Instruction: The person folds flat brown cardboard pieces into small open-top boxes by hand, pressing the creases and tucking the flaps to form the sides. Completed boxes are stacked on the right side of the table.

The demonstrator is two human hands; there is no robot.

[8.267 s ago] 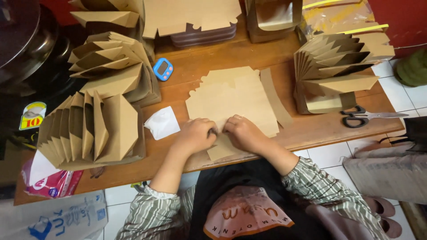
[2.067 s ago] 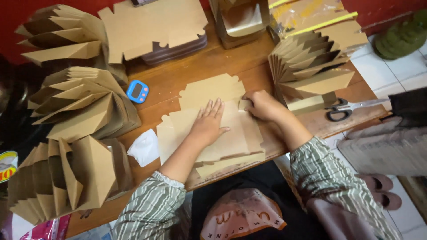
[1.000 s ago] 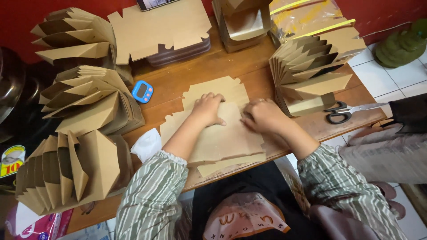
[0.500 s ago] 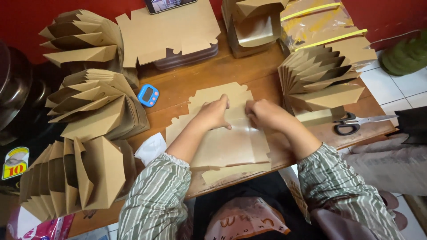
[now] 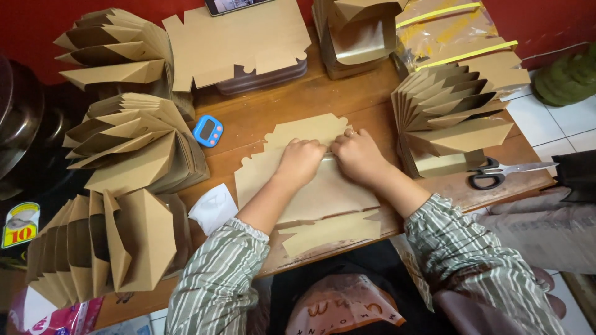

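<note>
Folded stacks, left: three fans of brown cardboard boxes (image 5: pixel 124 149) along the table edge.
Timer (image 5: pixel 207 131): small, blue, lying beside the stacks.
Cardboard sheet (image 5: pixel 323 198): flat, brown, die-cut, at the centre of the wooden table (image 5: pixel 273 105).
Left hand (image 5: pixel 302 162): fingers curled, knuckles pressing down on the sheet.
Right hand (image 5: pixel 355 155): fingers bent, pressing the sheet; touches the left hand.
Scissors (image 5: pixel 503 172): far right, well apart from the hands.

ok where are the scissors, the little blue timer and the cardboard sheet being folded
scissors (image 5: pixel 496 172), head view, on the pivot by the handles
blue timer (image 5: pixel 207 131), head view, on its face
cardboard sheet (image 5: pixel 323 195), head view, bare middle panel
</note>
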